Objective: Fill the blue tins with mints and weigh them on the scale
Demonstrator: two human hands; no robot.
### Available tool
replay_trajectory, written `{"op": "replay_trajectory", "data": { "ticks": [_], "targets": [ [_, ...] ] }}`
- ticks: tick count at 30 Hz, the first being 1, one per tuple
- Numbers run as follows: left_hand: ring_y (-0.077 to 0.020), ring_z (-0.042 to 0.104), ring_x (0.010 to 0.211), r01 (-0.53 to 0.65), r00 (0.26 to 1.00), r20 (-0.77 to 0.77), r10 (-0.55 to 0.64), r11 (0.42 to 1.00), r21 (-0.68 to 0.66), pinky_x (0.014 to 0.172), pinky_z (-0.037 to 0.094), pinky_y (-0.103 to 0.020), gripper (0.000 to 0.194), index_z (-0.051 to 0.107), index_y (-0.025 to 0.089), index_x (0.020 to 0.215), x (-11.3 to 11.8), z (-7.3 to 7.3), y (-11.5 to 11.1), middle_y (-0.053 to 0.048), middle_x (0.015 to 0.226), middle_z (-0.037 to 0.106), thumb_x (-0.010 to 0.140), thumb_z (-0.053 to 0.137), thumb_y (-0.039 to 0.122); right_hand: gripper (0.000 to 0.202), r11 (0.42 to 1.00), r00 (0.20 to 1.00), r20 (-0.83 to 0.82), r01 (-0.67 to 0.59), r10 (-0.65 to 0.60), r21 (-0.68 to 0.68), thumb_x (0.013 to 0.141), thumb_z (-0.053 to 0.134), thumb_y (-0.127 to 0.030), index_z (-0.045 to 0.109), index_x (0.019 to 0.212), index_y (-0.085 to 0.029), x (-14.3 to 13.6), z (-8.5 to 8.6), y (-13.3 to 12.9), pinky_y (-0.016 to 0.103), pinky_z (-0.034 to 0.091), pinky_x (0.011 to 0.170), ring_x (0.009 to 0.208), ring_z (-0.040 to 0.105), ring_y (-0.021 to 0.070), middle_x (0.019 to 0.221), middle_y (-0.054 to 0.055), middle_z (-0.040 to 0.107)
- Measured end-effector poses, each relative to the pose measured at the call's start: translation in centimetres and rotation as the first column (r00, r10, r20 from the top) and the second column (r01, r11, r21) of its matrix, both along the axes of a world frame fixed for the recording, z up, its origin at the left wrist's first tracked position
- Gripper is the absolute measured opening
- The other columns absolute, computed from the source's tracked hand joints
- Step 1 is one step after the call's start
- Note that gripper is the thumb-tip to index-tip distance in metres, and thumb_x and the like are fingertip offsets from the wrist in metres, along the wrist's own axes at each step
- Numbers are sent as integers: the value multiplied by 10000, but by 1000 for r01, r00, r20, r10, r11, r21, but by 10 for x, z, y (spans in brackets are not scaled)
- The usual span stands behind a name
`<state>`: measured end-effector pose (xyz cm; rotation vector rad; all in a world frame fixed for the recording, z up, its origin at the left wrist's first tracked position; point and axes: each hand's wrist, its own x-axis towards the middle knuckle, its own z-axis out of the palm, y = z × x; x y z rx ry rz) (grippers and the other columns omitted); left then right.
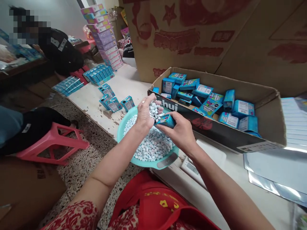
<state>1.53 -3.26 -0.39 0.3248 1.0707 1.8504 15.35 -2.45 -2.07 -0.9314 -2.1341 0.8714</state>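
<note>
My left hand [145, 112] is cupped around a heap of small pale-blue candies [154, 110], above a mint-green basin [122, 126]. More of the same candies [150, 148] fill the basin. My right hand [181, 129] grips a small blue candy box [166, 120] between thumb and fingers. The box lies tilted, one end toward the candies in my left palm, right beside it. Whether that end is open I cannot tell.
A long carton [268, 99] at right holds several blue boxes. A white scale [192, 167] sits below it. Filled boxes or packs [114, 104] stand left on the table, near a tall stack [107, 41]. A person [62, 48] and a red stool [55, 139] are further left.
</note>
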Motion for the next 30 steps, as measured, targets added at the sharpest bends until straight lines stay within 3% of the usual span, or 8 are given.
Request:
{"op": "replay_trajectory", "data": {
  "ticks": [6,12,18,26,30],
  "targets": [
    [-76,526,465,-35,998,-57,36,999,14,471,411,-222,247,531,182,740,-2,-6,1,45,612,564,667,740,292,275,1000,1000,15,23,-23,11,727,725,-393,631,919,-221,-2,6,2,324,437,705,830,617,234,902,34,684],
    [-83,545,484,-47,994,-95,49,999,22,500,441,-221,300,507,178,653,-3,-4,-2,40,578,542,704,728,373,264,1000,1000,13,20,-20,-6,722,745,-372,631,901,-216,-2,9,-1,317,433,698,830,622,230,906,33,687],
    [-87,552,477,-30,989,-142,30,1000,3,484,441,-216,347,521,176,637,-2,-1,-6,33,559,543,703,736,440,267,1000,999,-48,23,-24,-15,733,736,-397,631,913,-231,1,6,-1,324,451,724,844,629,228,919,31,697],
    [-70,538,484,-35,988,-150,36,999,6,469,418,-194,281,529,181,683,-3,1,-6,33,618,577,697,753,350,278,999,997,-63,-41,41,-2,734,740,-361,633,962,-243,-5,-1,1,357,470,782,913,633,242,989,35,693],
    [-74,531,476,-24,986,-163,25,1000,11,469,418,-201,299,556,179,687,-4,-2,-6,32,596,563,698,747,408,261,999,995,-102,0,-4,-33,737,736,-361,637,947,-241,-5,-2,2,362,471,794,913,634,242,981,36,695]
  ]
}}
